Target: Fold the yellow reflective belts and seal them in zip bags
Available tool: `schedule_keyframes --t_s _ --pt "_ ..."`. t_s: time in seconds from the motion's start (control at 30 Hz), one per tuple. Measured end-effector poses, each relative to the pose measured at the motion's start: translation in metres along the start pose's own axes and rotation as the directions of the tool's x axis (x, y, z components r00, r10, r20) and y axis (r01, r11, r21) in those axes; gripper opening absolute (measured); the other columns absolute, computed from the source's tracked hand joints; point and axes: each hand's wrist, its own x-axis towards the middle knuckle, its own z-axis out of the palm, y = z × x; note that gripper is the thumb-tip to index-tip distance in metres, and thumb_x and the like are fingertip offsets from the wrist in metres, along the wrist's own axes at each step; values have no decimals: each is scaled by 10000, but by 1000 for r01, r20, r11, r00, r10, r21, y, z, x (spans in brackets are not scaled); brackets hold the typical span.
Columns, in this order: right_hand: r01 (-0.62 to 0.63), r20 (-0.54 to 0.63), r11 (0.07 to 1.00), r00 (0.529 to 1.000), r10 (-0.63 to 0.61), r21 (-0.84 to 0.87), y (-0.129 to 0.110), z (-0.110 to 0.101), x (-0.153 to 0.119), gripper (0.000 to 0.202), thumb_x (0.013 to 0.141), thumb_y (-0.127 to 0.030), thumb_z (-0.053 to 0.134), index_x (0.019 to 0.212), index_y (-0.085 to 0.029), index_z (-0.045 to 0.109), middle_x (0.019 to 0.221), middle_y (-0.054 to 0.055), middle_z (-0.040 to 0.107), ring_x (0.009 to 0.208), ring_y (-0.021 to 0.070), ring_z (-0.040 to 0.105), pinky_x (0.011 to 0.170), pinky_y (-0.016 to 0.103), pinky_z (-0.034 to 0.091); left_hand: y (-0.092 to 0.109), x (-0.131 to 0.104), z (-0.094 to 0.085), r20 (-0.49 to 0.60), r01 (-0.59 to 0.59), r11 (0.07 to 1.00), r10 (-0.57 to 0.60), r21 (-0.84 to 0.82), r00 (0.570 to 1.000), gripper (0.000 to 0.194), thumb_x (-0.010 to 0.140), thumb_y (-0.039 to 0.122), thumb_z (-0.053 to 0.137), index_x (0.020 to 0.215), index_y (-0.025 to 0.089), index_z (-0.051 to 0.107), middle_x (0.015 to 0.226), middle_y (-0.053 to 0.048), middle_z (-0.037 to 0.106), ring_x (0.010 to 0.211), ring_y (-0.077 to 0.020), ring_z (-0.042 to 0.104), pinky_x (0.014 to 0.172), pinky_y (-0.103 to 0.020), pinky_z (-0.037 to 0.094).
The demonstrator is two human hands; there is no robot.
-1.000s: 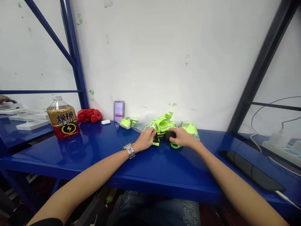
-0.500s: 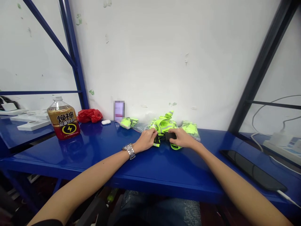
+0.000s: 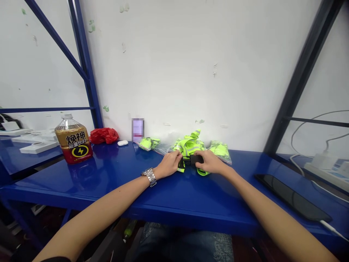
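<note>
A neon-yellow reflective strap bundle [image 3: 191,145] with grey stripes lies near the wall on the blue table. My left hand [image 3: 171,163], a silver watch on its wrist, is closed on a dark end of the strap at the bundle's left. My right hand [image 3: 209,162] pinches a black rectangular piece [image 3: 196,160] at the bundle's front. A small black buckle part [image 3: 187,162] shows between the hands; whether it is joined to the black piece, I cannot tell. A yellow loop hangs below my right hand.
Bagged yellow straps [image 3: 220,150] lie right of the bundle, another bag [image 3: 148,143] left. Further left are a white case [image 3: 122,143], a red plastic bag [image 3: 104,135] and a big drink bottle [image 3: 74,140]. A black phone [image 3: 293,196] with a white cable lies right.
The black piece in my right hand has shifted very slightly left, nearer the buckle part. Both hands keep their hold, and the view has tilted slightly.
</note>
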Motion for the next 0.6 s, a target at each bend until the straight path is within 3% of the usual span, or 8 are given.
schedule_keyframes --t_s 0.2,0.3,0.4,0.6 --pt "-6 -32 997 999 9 74 -11 5 -3 456 663 -201 511 1118 -176 501 609 -32 482 537 149 405 555 260 269 2 -2 0 -7 15 1000 -15 -5 1000 218 964 298 338 854 188 490 687 -4 540 599 -152 476 584 -282 315" --pt "-10 -58 945 998 30 328 -14 9 -3 558 677 -195 489 1226 -192 389 785 0 532 665 172 481 641 288 358 3 -2 1 -14 29 999 -29 -16 999 221 961 301 345 846 188 496 670 0 535 590 -151 480 579 -280 317" --pt "-9 -98 816 992 80 577 -18 17 -2 518 771 -253 454 1270 -212 321 967 38 530 873 200 518 790 340 402 5 -2 1 -40 46 998 -47 -31 998 218 957 297 357 835 187 501 663 4 535 587 -146 485 583 -276 323" --pt "17 -115 702 989 93 712 -24 28 1 516 894 -387 397 1359 -228 239 1137 78 472 1107 221 466 976 402 340 14 0 1 -39 52 998 -53 -28 998 217 945 279 376 801 185 510 651 4 544 573 -144 484 583 -276 323"
